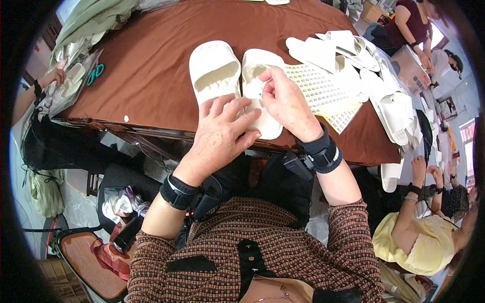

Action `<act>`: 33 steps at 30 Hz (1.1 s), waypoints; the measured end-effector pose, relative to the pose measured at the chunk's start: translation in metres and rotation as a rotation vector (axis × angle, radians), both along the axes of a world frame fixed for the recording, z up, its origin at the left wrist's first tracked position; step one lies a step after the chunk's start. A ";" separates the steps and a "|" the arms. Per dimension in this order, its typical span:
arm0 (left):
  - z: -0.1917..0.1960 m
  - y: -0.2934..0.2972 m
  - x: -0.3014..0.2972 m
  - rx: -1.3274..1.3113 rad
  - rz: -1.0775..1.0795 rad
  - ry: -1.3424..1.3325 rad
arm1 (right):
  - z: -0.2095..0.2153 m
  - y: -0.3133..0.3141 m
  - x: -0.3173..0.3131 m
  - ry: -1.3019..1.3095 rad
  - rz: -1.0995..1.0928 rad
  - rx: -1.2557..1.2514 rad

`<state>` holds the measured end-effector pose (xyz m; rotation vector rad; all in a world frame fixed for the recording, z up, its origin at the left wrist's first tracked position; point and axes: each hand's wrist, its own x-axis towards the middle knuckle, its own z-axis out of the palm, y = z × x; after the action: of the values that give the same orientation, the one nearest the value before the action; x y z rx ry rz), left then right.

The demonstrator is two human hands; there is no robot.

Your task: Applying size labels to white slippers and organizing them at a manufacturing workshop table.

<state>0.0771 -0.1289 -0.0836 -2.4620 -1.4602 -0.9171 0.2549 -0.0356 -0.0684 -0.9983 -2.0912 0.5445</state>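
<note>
A pair of white slide slippers lies side by side on the brown cloth: the left slipper [214, 70] and the right slipper [268, 123]. My left hand [222, 129] rests across the near ends of both, its fingers spread and bent a little. Over the right slipper's strap and insole, my right hand [288, 101] has thumb and forefinger pinched together. Whatever sits between those fingertips is too small to make out. Beside that hand lies a sheet of small printed stickers [323, 91], with a yellowish backing strip at its near corner.
More white slippers [391, 111] are piled along the table's right side. Teal-handled scissors [95, 74] lie at the left near a clear plastic bag [83, 83]. The brown tablecloth [151, 65] drops at the near edge. Other people work at the left and right.
</note>
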 end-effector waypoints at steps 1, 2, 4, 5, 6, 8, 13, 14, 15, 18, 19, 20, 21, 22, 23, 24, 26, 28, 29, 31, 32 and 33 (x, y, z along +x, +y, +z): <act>0.000 0.000 0.000 -0.001 0.000 0.001 | 0.000 0.000 0.000 -0.004 -0.003 -0.001; 0.000 0.000 0.000 -0.001 -0.001 0.000 | 0.000 0.000 -0.001 -0.009 -0.007 -0.003; 0.000 0.000 0.000 -0.005 -0.005 -0.007 | -0.001 0.000 -0.001 -0.006 0.004 0.003; 0.000 0.000 0.000 -0.002 -0.002 -0.002 | -0.001 0.000 -0.001 -0.010 0.004 0.005; 0.000 0.000 0.000 0.000 -0.001 -0.002 | -0.002 0.000 -0.001 -0.008 0.007 0.030; 0.000 0.000 0.000 -0.001 -0.001 0.000 | -0.003 0.000 -0.001 -0.020 -0.001 0.078; 0.000 0.000 0.000 -0.002 -0.005 -0.004 | -0.004 0.001 -0.001 -0.007 0.017 0.082; -0.001 0.000 0.000 -0.001 -0.005 0.000 | -0.004 0.001 -0.001 -0.014 0.013 0.077; -0.001 0.000 -0.001 -0.002 -0.007 -0.002 | -0.003 0.002 -0.001 -0.011 0.017 0.072; -0.002 0.001 -0.001 0.004 -0.008 -0.007 | -0.003 0.002 -0.002 -0.013 0.012 0.042; -0.002 0.001 0.000 0.009 -0.007 -0.008 | -0.003 0.002 -0.002 -0.012 0.011 0.034; -0.002 0.001 0.000 0.008 -0.007 -0.009 | -0.003 0.002 -0.002 -0.009 0.010 0.026; -0.002 0.001 0.000 0.007 -0.007 -0.009 | -0.003 0.002 -0.002 -0.016 0.002 0.040; -0.002 0.001 0.000 0.006 -0.008 -0.010 | -0.003 0.002 -0.002 -0.022 -0.006 0.053; -0.002 0.001 0.000 0.006 -0.007 -0.009 | -0.004 0.001 -0.002 -0.028 -0.014 0.067; -0.002 0.001 0.000 0.006 -0.006 -0.008 | -0.005 0.001 -0.002 -0.038 -0.018 0.071; -0.002 0.001 0.000 0.008 -0.003 -0.005 | -0.006 0.002 -0.002 -0.052 -0.021 0.089; -0.001 0.001 0.000 0.015 -0.001 0.001 | -0.007 0.002 -0.002 -0.017 -0.015 0.063; -0.001 0.001 0.000 0.012 -0.006 -0.002 | -0.008 0.003 -0.001 0.006 -0.009 0.059; -0.001 0.000 -0.001 0.004 -0.014 -0.012 | -0.008 0.004 -0.001 0.067 -0.009 0.006; -0.001 0.000 -0.001 0.008 -0.011 -0.007 | -0.008 0.005 0.000 0.092 -0.023 -0.034; -0.001 0.000 -0.001 0.008 -0.010 -0.006 | -0.008 0.005 0.000 0.080 -0.009 -0.010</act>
<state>0.0760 -0.1292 -0.0841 -2.4650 -1.4451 -0.9311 0.2549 -0.0305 -0.0765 -0.9760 -2.0145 0.5812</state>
